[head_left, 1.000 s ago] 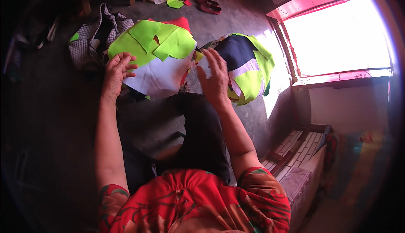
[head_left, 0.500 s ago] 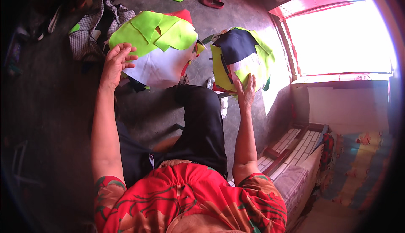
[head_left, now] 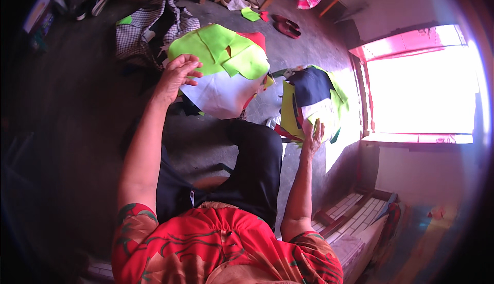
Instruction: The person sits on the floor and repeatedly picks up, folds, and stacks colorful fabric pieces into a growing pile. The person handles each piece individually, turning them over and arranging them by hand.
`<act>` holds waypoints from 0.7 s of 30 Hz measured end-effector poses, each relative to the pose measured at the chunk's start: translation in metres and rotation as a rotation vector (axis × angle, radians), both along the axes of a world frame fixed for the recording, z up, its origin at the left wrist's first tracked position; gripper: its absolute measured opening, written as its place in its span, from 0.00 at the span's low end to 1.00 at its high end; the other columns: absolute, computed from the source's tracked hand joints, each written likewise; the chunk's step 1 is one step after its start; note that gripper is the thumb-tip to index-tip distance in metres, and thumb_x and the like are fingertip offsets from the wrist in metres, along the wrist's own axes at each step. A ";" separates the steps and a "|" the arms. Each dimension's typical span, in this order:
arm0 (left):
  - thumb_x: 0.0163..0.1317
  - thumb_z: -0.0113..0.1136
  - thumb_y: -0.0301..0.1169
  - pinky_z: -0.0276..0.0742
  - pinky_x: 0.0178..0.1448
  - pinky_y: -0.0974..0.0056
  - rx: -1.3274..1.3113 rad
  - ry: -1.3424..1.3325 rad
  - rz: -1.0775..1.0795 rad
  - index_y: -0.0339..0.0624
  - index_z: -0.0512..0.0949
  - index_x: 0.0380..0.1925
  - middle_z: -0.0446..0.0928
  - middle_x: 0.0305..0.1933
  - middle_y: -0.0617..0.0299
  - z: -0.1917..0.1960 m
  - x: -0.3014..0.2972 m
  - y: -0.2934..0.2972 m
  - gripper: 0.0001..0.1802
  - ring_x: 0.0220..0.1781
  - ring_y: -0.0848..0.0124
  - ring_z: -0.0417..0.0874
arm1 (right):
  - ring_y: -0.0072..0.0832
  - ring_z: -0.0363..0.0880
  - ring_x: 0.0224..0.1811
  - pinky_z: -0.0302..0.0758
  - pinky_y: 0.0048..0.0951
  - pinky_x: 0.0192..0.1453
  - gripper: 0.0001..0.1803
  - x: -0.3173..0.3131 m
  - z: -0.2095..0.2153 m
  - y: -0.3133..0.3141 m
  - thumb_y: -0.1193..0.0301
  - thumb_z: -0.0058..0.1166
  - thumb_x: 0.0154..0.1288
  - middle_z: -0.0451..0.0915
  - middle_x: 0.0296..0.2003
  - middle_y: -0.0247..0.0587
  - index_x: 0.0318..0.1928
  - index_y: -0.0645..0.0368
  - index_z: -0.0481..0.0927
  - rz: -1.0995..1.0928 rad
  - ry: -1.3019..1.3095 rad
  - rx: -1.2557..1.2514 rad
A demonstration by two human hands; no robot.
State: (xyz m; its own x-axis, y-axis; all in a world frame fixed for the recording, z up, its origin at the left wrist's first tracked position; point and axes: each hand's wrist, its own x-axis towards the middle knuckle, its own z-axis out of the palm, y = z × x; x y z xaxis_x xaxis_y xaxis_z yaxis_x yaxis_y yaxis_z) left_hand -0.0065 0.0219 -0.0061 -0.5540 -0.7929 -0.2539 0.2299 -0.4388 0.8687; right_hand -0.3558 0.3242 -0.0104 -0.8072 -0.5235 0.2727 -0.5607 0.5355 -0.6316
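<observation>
R hand (head_left: pixel 312 136) grip: fingers curled up onto the near edge of a pale cloth piece (head_left: pixel 320 115), pinching it as far as I can tell, though fingertips are partly hidden. L hand (head_left: pixel 176 76) grip: fingers loosely bent, half spread, resting at the near-left edge of the green pile (head_left: pixel 221 52); whether it actually clamps any cloth I can't tell.

Taking the window (head_left: pixel 419 88) as landmark: the pale piece lies on the small stack (head_left: pixel 311 104), w/ a navy piece (head_left: pixel 310 85) on top and yellow-green layers under, just left of the window on the floor (head_left: pixel 303 42). The green pile, w/ a big white sheet (head_left: pixel 221 94) under it, sits further left of the window, beyond my knee (head_left: pixel 254 155). Checked cloth (head_left: pixel 146 27) further left again; sandals (head_left: pixel 287 25) up-left of the window.

My read: sorting step, one piece being picked off the small stack. Next move calls for lifting only the top layer, peeling w/o dragging the layers below.

Pale piece's long axis looks to run roughly away from me, near end at my R hand, far end tucked under the navy piece. Not sharp enough to be sure.
</observation>
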 end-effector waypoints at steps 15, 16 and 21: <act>0.61 0.55 0.36 0.76 0.33 0.72 -0.013 -0.001 0.028 0.44 0.72 0.39 0.77 0.40 0.61 0.007 0.010 0.001 0.10 0.36 0.75 0.80 | 0.41 0.60 0.65 0.57 0.36 0.66 0.22 0.001 -0.013 -0.008 0.60 0.47 0.66 0.64 0.61 0.49 0.58 0.52 0.72 -0.073 0.135 -0.041; 0.61 0.55 0.36 0.76 0.33 0.72 -0.016 0.005 0.021 0.44 0.72 0.39 0.77 0.40 0.61 0.005 0.008 0.001 0.10 0.36 0.75 0.80 | 0.40 0.60 0.65 0.57 0.35 0.66 0.21 0.000 -0.014 -0.006 0.60 0.45 0.67 0.64 0.61 0.48 0.58 0.51 0.72 -0.077 0.115 -0.052; 0.62 0.54 0.36 0.76 0.34 0.72 0.001 -0.009 0.012 0.45 0.72 0.40 0.77 0.41 0.61 -0.003 0.005 -0.001 0.10 0.37 0.74 0.80 | 0.37 0.63 0.63 0.60 0.30 0.64 0.19 -0.006 -0.017 -0.002 0.65 0.46 0.67 0.67 0.59 0.48 0.56 0.56 0.73 -0.091 0.043 -0.125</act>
State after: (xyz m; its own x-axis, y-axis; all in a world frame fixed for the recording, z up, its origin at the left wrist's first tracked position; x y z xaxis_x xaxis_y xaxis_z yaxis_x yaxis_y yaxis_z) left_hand -0.0012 0.0211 -0.0087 -0.5421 -0.7993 -0.2594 0.2272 -0.4365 0.8705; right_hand -0.3618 0.3220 -0.0277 -0.8356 -0.4088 0.3669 -0.5419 0.5038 -0.6727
